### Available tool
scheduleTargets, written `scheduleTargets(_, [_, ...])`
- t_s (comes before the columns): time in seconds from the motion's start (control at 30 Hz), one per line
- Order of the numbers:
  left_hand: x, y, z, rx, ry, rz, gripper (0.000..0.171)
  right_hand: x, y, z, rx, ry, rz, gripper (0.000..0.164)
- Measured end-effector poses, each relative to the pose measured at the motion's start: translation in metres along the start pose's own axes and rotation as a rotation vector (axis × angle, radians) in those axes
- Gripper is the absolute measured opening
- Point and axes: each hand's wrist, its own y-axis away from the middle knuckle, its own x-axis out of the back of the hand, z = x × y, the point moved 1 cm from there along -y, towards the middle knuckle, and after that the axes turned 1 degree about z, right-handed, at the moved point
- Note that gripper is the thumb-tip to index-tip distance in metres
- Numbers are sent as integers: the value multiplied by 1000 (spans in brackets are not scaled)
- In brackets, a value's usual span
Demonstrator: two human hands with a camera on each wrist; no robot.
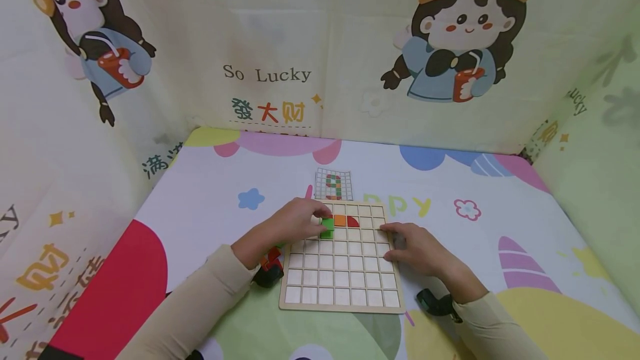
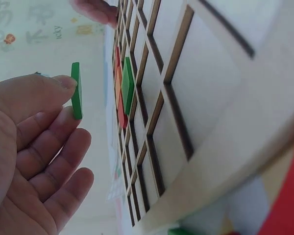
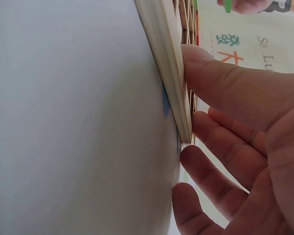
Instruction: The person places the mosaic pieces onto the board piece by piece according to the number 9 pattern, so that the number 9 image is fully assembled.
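My left hand (image 1: 299,219) pinches a thin green square tile (image 2: 76,90) between thumb and forefinger, holding it above the wooden grid board (image 1: 342,308). Another green tile (image 2: 128,87) lies in a cell just under it. In the upper rows sit an orange square tile (image 1: 340,220) and, right of it, a red quarter-round tile (image 1: 353,221). A bit of red at the left end of that row is mostly hidden by the left fingers. At the board's right edge rests my right hand (image 1: 417,246), its thumb touching the rim and its fingers loosely bent.
Behind the board lies a small pattern card (image 1: 334,184) with a gridded red and green figure. Loose red and green pieces (image 1: 272,257) lie left of the board, partly behind the left wrist. A printed cloth (image 1: 200,210) covers the table, with fabric walls around it.
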Motion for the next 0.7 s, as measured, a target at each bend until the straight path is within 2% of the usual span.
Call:
scheduleTargets(0.2, [-5,-5,5,-43,-12,-3,31,0,0,1,7,5,9,57])
scheduleTargets(0.7, [-15,-13,11,-55,-15,-15,33,1,1,-2,4,4,1,56])
